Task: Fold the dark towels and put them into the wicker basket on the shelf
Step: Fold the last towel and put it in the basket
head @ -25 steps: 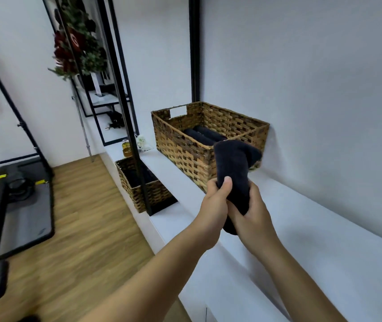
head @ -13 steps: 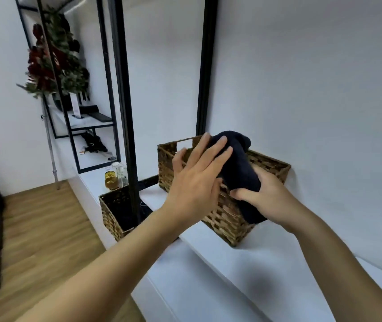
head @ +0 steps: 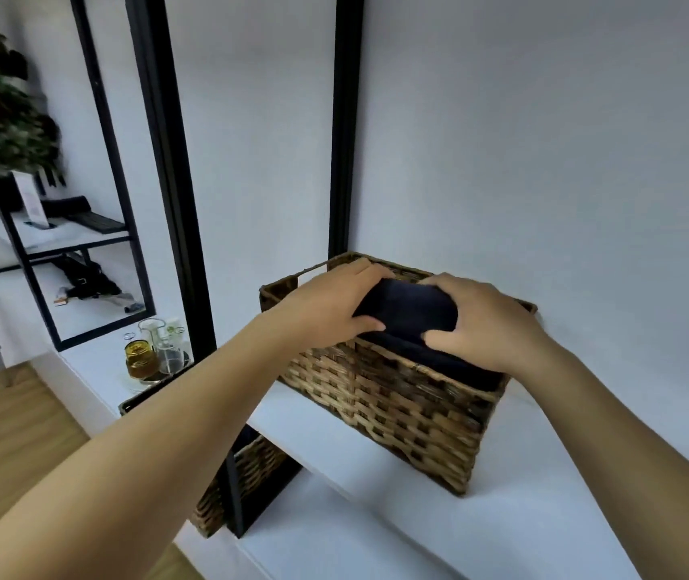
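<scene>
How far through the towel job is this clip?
Done: at least one dark towel already lies in the wicker basket. In hand: left hand and right hand hold a folded towel at its rim. Left: letting go. No unfolded towels in view.

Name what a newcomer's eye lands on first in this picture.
Two hands, the left hand and right hand, grip a folded dark towel over the wicker basket on the white shelf. A black post rises behind the basket against the wall.
</scene>
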